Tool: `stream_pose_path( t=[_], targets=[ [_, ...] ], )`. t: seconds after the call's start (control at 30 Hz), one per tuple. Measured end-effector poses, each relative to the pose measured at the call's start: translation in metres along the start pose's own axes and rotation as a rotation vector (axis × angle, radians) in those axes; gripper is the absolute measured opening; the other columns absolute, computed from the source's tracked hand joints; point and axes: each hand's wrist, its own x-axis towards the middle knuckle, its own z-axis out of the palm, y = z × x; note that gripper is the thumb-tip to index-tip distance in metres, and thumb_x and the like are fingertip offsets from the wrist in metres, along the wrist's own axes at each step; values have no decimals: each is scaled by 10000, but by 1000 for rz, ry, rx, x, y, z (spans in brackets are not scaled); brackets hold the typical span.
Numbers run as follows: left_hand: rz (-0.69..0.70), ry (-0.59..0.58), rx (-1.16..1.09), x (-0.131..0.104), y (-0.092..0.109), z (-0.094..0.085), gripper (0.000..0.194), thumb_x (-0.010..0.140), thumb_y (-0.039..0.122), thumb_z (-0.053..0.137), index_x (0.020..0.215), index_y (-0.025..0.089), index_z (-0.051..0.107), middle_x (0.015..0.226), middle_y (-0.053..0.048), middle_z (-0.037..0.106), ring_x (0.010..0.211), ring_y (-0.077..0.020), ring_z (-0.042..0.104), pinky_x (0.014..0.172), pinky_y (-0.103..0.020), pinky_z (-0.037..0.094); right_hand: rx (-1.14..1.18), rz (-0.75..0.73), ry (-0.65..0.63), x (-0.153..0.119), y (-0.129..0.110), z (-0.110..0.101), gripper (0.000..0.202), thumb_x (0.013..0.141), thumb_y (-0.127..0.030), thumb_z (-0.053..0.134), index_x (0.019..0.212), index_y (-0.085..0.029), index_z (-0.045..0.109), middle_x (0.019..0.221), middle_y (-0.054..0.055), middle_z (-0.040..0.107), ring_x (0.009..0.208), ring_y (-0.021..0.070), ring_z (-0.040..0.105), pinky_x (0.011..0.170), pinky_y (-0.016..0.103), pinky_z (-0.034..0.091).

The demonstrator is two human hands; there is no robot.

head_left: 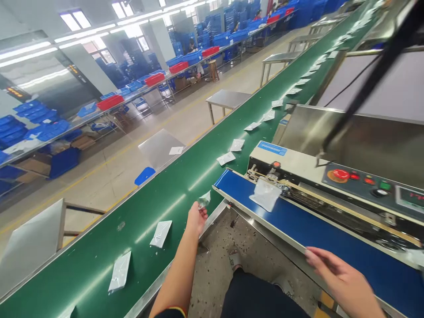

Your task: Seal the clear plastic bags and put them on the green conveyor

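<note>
My left hand reaches over the near edge of the green conveyor belt, its fingers pinched on a small clear plastic packet. My right hand is at the near rail of the blue belt on the sealing machine; its fingers are loosely stretched, the tips at the rail, and I see nothing in it. On the blue belt a translucent white pouch lies with its upper edge against the sealing mechanism. Another pale pouch shows at the far right of that belt.
Several silvery packets lie spaced along the green belt. A control panel with a red emergency button faces me. Steel side tables stand beyond the conveyor. A dark blurred bar crosses the upper right.
</note>
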Motion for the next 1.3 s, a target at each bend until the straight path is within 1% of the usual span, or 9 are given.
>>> stream_pose_path(
  t=[0.1,0.2,0.3,0.47,0.53,0.63,0.8,1.0,1.3],
  targets=[
    [6,-288,251,-61,-29,46,263,795,407,773,781,195,618,654,22,578,523,-100,505,492,-200,348,30,-274,-76,5,-38,23,554,928,-748,663,1151,-289,879,1219,119,847,1077,352,827,936,481,711],
    [-3,-561,535,-116,-59,94,329,763,474,780,708,188,628,606,13,566,517,-100,476,502,-217,306,-7,-572,43,16,-54,32,519,1037,-651,617,1352,-291,819,1492,114,737,1373,355,705,1117,535,627],
    [0,-763,728,-156,-89,130,412,817,557,717,644,206,586,569,16,529,512,-111,430,515,-251,298,0,-666,143,18,-43,17,414,1080,-602,598,1154,-298,869,1321,103,818,1258,335,760,1098,523,629],
    [435,-818,816,-193,-145,162,400,984,580,663,979,192,761,944,-79,756,852,-214,635,775,-307,502,182,-234,318,-12,5,-32,560,982,-777,638,960,-254,838,927,90,838,836,280,796,799,363,675],
    [423,-1025,807,-204,-170,174,451,1018,585,650,1179,188,792,1114,-120,790,971,-246,677,855,-323,528,292,-44,413,-23,24,-48,677,855,-886,695,929,-225,822,856,101,817,763,279,771,714,341,660],
    [365,-1275,903,-218,-206,197,490,1062,573,573,1061,156,831,933,-99,780,808,-213,637,740,-303,476,458,141,503,-30,48,-67,768,678,-936,788,888,-198,811,794,110,791,725,279,742,655,335,638],
    [473,-1276,1099,-228,-261,252,448,1039,483,589,778,175,784,661,-13,632,645,-162,481,630,-288,339,562,312,553,-27,87,-104,687,592,-830,844,835,-189,800,725,94,759,666,254,697,585,324,590],
    [-21,-970,1106,-218,-327,310,369,917,411,727,619,198,681,526,2,560,519,-158,478,560,-282,356,713,520,664,10,128,-140,511,535,-616,892,798,-200,754,691,67,732,650,258,694,527,330,574],
    [-64,-801,925,-175,-331,310,340,797,432,860,608,194,707,530,-8,578,553,-178,562,617,-301,485,693,462,550,67,133,-121,447,583,-562,882,777,-185,739,589,7,660,557,214,648,484,305,563]
  ],
)
